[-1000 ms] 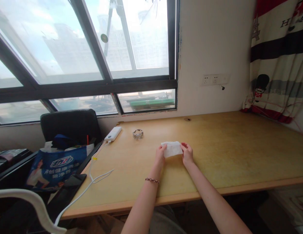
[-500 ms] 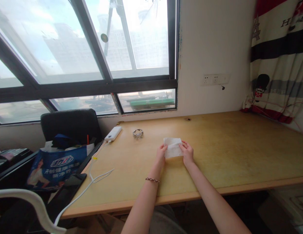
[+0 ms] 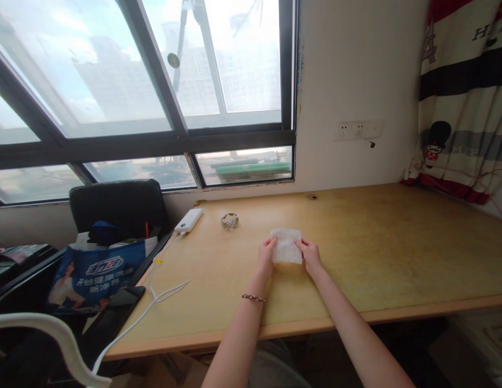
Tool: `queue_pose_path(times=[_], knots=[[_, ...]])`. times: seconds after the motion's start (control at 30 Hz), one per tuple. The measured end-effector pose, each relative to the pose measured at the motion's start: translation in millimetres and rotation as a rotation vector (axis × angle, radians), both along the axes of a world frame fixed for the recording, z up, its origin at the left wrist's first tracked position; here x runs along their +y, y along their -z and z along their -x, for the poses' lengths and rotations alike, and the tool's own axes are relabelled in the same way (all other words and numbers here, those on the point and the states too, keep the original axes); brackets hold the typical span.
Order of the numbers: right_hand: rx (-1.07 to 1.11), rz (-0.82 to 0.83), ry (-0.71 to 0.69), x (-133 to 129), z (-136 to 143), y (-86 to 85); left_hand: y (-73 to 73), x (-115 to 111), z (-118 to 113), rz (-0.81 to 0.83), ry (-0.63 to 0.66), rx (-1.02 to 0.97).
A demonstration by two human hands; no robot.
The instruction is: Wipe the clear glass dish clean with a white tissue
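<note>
A small white square sheet, like folded tissue (image 3: 287, 247), is held up over the wooden table (image 3: 376, 237). My left hand (image 3: 267, 253) pinches its left edge, thumb on the near face. On the right edge my right hand (image 3: 310, 255) grips it the same way, with the thumb in front and the fingers partly behind. A braided bracelet (image 3: 253, 298) circles my left wrist. Beyond my hands, to the left, a silvery ring-shaped object (image 3: 229, 221) rests on the tabletop.
A white power bank (image 3: 189, 220) with a white cable (image 3: 153, 295) lies at the table's left edge. Left of the table are a black chair (image 3: 117, 205) and a blue bag (image 3: 101, 275). A window and wall sockets (image 3: 359, 130) are behind, with a curtain (image 3: 465, 102) at right.
The sheet looks flatter and squarer between my hands. My right hand's fingers have shifted slightly on its edge. The whole view has moved a little.
</note>
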State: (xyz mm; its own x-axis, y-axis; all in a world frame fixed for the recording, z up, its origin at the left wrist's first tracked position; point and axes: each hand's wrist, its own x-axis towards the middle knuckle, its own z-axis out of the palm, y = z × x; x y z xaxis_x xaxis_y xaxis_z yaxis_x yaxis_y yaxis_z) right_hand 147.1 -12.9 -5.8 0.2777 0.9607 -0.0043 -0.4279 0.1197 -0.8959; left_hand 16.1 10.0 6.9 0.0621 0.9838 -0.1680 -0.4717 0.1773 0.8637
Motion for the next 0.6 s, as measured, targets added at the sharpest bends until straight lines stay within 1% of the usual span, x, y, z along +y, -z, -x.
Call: queue_pose_path(times=[0.13, 0.2, 0.3, 0.37, 0.5, 0.6], knots=[[-0.162, -0.005, 0.173, 4.4, -3.6, 5.2, -4.2, -2.1, 2.9, 0.005, -0.025, 0.091], [-0.197, -0.001, 0.222, 6.1, -5.2, 6.0, -7.7, -4.2, 5.1, -0.025, -0.03, 0.128], [-0.206, -0.023, 0.2, 6.5, -5.4, 5.5, -13.6, -7.7, 7.8, -0.126, -0.009, 0.12], [-0.215, -0.045, 0.164, 5.7, -4.8, 4.7, -16.2, -9.0, 8.6, -0.159, 0.039, 0.119], [-0.25, -0.085, 0.15, 4.4, -4.7, 3.2, -16.9, -8.1, 8.6, -0.116, 0.167, 0.103], [-0.278, -0.084, 0.163, 3.9, -5.7, 2.0, -16.1, -6.2, 8.7, -0.071, 0.21, 0.05]])
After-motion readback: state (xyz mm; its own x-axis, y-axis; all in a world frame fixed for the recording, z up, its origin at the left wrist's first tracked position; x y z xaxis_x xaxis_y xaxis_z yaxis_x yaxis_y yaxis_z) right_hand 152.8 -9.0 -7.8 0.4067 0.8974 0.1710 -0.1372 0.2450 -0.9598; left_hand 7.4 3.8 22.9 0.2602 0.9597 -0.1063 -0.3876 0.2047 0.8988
